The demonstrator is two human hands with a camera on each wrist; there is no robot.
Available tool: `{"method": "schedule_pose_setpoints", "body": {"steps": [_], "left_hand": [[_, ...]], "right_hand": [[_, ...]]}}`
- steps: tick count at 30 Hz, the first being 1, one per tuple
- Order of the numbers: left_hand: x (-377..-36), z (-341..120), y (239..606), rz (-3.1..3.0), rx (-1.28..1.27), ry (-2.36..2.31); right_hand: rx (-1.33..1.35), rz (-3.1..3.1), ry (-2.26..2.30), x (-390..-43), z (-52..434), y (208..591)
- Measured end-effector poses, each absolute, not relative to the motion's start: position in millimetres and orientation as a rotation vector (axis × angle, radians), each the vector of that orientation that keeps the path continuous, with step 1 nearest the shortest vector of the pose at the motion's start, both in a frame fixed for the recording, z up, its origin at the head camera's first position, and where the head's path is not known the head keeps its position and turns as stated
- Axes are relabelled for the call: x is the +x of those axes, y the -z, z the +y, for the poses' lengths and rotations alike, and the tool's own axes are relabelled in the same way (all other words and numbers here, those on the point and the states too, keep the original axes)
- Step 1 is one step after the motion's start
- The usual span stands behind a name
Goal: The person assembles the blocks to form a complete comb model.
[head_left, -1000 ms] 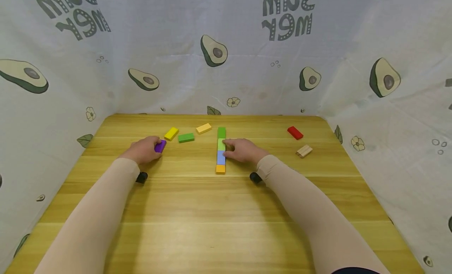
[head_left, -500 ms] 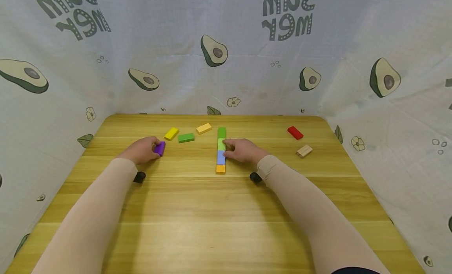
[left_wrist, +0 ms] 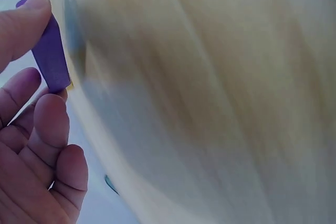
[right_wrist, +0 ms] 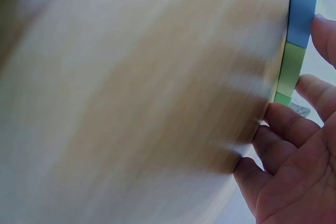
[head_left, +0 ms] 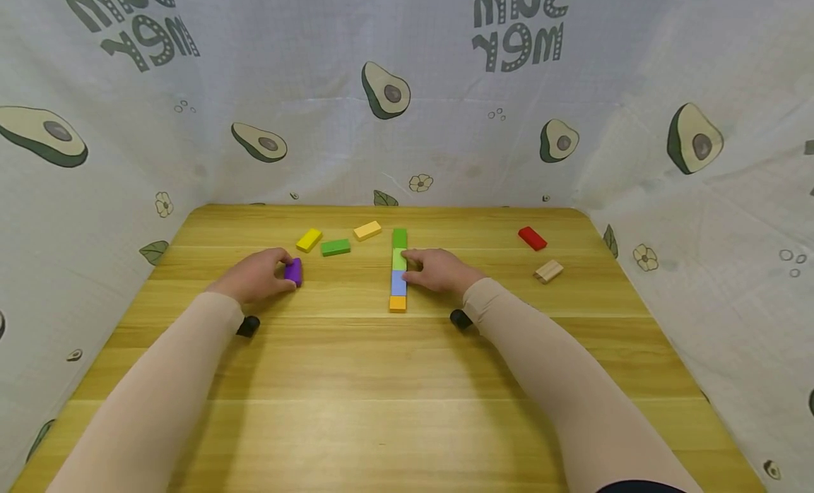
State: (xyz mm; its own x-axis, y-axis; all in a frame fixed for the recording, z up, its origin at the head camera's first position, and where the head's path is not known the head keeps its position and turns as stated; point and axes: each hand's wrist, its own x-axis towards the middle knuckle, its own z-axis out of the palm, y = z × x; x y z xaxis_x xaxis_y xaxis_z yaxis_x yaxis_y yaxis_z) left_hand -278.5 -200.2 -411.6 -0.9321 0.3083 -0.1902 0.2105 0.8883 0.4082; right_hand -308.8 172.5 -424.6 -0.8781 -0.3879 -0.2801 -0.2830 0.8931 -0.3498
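My left hand (head_left: 253,276) pinches a purple block (head_left: 293,272) at the left of the table, thumb at one end and a finger at the other. In the left wrist view the purple block (left_wrist: 51,59) spans the gap between thumb and fingers. A straight row of blocks lies mid-table: dark green (head_left: 399,238), light green (head_left: 398,258), blue (head_left: 398,283) and orange (head_left: 397,304), end to end. My right hand (head_left: 439,270) rests at the row's right side. In the right wrist view its thumb touches the blue block (right_wrist: 303,9) and a finger touches the light green block (right_wrist: 291,69).
Beyond the left hand lie a yellow block (head_left: 309,240), a green block (head_left: 335,248) and a pale orange block (head_left: 367,231). On the right are a red block (head_left: 532,238) and a plain wooden block (head_left: 548,271). An avocado-print cloth (head_left: 318,147) hangs behind the table.
The purple block has come slightly nearer and to the right, and has turned from slanted to nearly in line with the row. My right hand has stayed at the row.
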Motion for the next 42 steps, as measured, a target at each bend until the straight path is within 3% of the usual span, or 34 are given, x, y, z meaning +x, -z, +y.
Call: {"method": "schedule_pose_setpoints", "body": {"steps": [42], "left_hand": [[-210,-55,408,2.660,1.190,-0.192]], "right_hand": [[-0.540,2.727,0.437,-309,174,425]]}}
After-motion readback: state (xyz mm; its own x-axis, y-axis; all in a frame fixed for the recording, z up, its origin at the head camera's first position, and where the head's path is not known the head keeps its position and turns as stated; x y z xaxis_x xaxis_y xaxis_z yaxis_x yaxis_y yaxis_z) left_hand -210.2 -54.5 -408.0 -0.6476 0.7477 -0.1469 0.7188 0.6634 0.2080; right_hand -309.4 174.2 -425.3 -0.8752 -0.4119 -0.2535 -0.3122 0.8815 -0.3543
